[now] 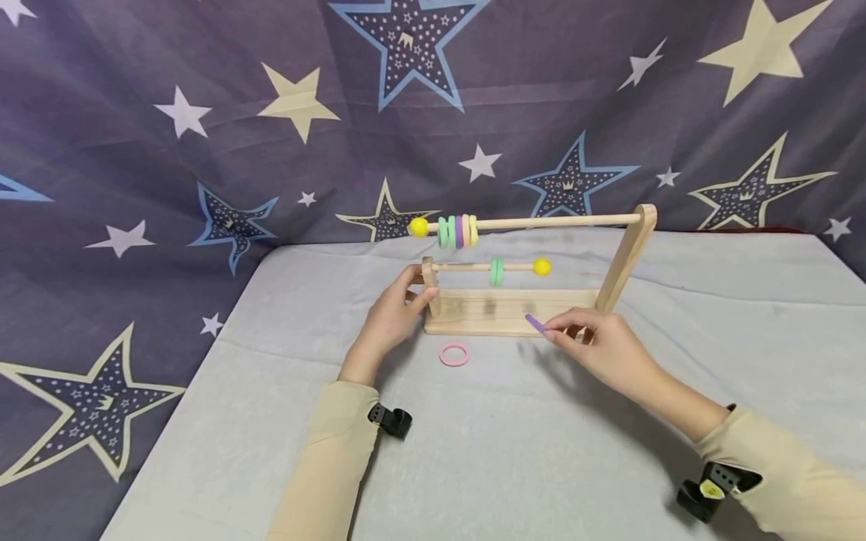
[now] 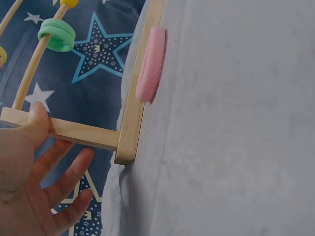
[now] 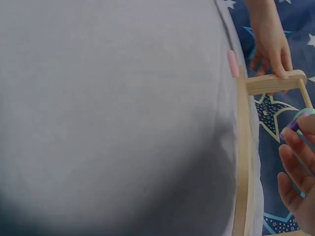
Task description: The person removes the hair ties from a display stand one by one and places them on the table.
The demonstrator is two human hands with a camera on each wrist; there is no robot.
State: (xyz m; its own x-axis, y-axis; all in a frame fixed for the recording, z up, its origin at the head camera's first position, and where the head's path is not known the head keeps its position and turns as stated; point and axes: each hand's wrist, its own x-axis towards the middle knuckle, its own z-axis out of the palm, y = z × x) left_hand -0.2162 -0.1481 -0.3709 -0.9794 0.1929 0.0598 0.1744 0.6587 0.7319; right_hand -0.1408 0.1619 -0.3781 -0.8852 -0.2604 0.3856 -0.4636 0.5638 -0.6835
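Note:
A wooden rack (image 1: 514,312) with two rods stands on the table. My left hand (image 1: 395,312) grips its short left post (image 2: 83,132), thumb on one side and fingers on the other. My right hand (image 1: 609,349) pinches a purple ring (image 1: 535,324) between thumb and fingertips, in front of the rack and below the lower rod. Two green rings (image 1: 497,271) hang on that lower rod, which ends in a yellow ball (image 1: 542,267). The upper rod (image 1: 555,222) carries several green, purple, peach and yellow rings near its own yellow ball (image 1: 419,227).
A pink ring (image 1: 454,355) lies flat on the grey cloth (image 1: 514,451), just in front of the rack's base. The tall right post (image 1: 625,259) rises beside my right hand. Behind the table hangs a dark curtain (image 1: 237,60) with stars.

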